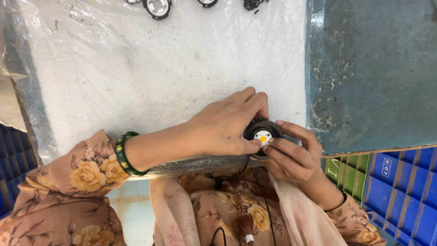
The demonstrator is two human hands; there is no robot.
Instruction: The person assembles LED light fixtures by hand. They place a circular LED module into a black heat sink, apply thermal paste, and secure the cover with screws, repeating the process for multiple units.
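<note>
Cradling a round black lamp housing with a white, yellow-centred disc in my right hand, fingers curled around it, I am pinching its rim with my left hand to steady it.

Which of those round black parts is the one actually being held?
The round black part with the yellow centre, gripped by both hands at the table's near edge. The others lie untouched at the far edge.

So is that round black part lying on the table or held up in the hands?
Held: the round black part sits between left hand and right hand at the table edge.

one round lamp part held, two blue crates
</note>
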